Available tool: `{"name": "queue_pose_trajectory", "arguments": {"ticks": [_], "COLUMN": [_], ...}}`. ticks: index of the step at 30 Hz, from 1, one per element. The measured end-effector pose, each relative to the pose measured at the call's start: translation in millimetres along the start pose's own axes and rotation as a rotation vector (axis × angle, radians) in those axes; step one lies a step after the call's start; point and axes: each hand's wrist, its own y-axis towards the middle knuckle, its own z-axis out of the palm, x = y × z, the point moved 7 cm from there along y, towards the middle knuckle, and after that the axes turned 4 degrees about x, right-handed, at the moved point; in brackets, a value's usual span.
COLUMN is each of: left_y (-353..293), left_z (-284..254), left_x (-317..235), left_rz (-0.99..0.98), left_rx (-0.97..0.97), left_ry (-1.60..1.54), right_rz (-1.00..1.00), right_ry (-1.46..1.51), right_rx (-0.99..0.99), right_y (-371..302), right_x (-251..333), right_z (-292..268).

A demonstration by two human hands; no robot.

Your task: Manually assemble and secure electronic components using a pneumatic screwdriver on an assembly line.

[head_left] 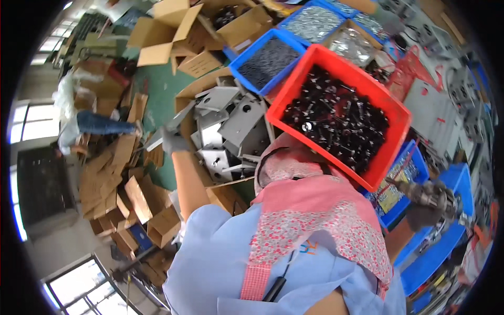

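At the left rim of a cardboard box, my left hand (174, 142) in a grey glove is closed on a flat grey metal plate (154, 138). The box (181, 100) is heaped with bent metal brackets (242, 123) that have holes in them. To the right, my right hand (422, 217) wears a dark glove and is closed round a metallic hand tool (433, 197). Its thin tip points left, toward the red bin (388, 181). That bin is full of black screws or bolts (341, 113) and stands right in front of me.
Blue bins of dark (269, 60) and silvery fasteners (313, 23) stand beyond the red one. Another blue bin (415, 168) sits by my right hand. Open cartons (168, 31) and flattened cardboard (107, 178) lie left. A person (100, 123) bends over at far left.
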Motion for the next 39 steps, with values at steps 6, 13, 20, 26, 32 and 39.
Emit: {"name": "queue_pose_trajectory", "arguments": {"ticks": [6, 13, 20, 26, 32, 39], "left_y": [-42.4, -299.0, -516.0, -672.4, -668.7, -662.0], "left_z": [107.7, 350.5, 452.0, 513.9, 566.8, 595.8], "left_x": [44.1, 11.3, 96.5, 198.9, 287.2, 244.4], "left_rz": [-0.376, 0.025, 0.777, 1.112, 0.575, 0.385], "left_rx": [0.531, 1.315, 1.853, 2.092, 1.681, 1.726], "left_ry": [-0.161, 0.282, 0.673, 1.013, 1.126, 0.765], "right_rz": [-0.108, -0.099, -0.062, -0.013, 0.079, 0.136], "right_ry": [-0.102, -0.152, -0.225, -0.136, -0.147, -0.099], "right_rx": [-0.178, -0.338, -0.452, -0.785, -0.894, -0.794], "right_y": [6.1, -7.2, -23.6, -66.2, -106.6, -69.0], "right_x": [-8.9, 3.6, 13.8, 7.4, -19.0, -27.1], "right_z": [37.6, 12.8, -26.2, -92.8, -156.3, -129.8]}}
